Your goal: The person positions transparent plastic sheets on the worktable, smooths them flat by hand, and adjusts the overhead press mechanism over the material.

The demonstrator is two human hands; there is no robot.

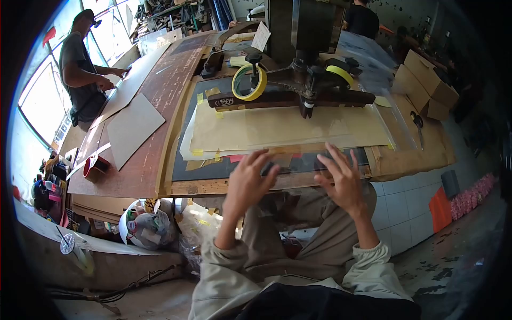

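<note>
My left hand (249, 180) is raised over the front edge of the worktable, fingers curved and apart, with nothing visible in it. Level with it, my right hand (341, 181) has its fingers spread and appears empty too. Just beyond them lies a cream sheet (277, 130) with small yellow tape pieces at its edges, on a dark board (184, 169). A dark metal press bar (341, 97) crosses the sheet's far side. One roll of yellow tape (261, 88) hangs on the press's left knob, and another yellow tape roll (340, 74) is at its right.
A co-worker (80, 69) stands at the left by a large pale sheet (133, 72). A grey board (133, 130) and a red container (96, 166) lie on the table's left. Scissors (417, 125) and a cardboard box (424, 85) are at the right. A bag-lined bin (146, 226) stands below.
</note>
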